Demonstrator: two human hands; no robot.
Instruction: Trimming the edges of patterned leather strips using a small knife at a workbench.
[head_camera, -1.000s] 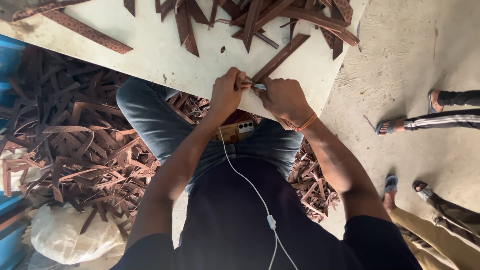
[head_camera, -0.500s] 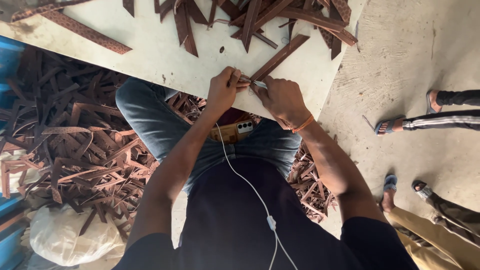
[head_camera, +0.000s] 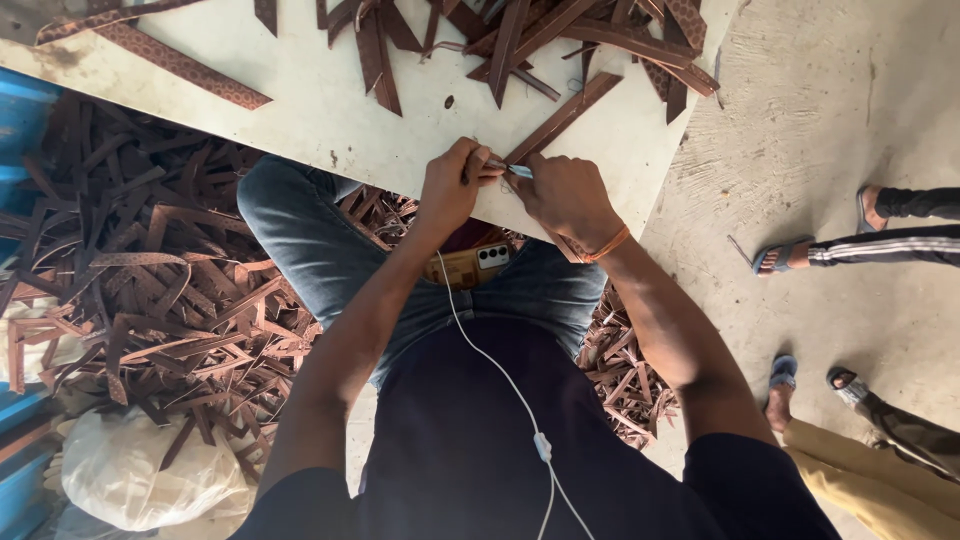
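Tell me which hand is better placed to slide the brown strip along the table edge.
Probably the left hand: its fingers pinch the near end of the brown strip at the table edge. The right hand holds a small blade-like tool against it.

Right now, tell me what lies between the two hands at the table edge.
In the head view, a small bluish-silver tool bridges the left hand and right hand, at the near end of a brown strip.
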